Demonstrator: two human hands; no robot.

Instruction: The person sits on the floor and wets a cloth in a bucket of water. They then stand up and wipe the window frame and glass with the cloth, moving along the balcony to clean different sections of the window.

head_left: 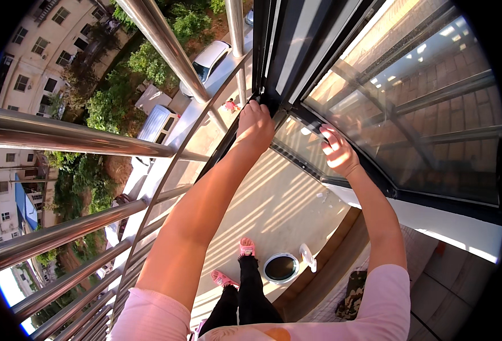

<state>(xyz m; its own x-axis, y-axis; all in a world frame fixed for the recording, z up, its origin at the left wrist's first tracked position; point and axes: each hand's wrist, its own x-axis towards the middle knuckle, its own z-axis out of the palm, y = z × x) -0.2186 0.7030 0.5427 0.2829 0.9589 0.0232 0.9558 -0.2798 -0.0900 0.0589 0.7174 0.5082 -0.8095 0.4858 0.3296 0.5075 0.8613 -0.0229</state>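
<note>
Both my arms reach up and forward to a dark-framed window. My left hand [255, 125] is closed at the inner corner of the black window frame [273, 94], next to the metal railing. Its fingertips press against the frame, and what they hold, if anything, is hidden. To its right, my right hand [342, 156] curls its fingers over the edge of a glazed window sash [370, 166]. The sash's glass pane [415, 122] carries reflections of bars and a tiled wall.
Shiny metal railing bars [80, 134] run along the left, with parked vehicles [157, 125], trees and buildings far below. A round bucket [281, 282] of dark liquid stands near my pink sandals [247, 248], with a white object [308, 258] beside it. A camouflage-patterned item [352, 292] lies lower right.
</note>
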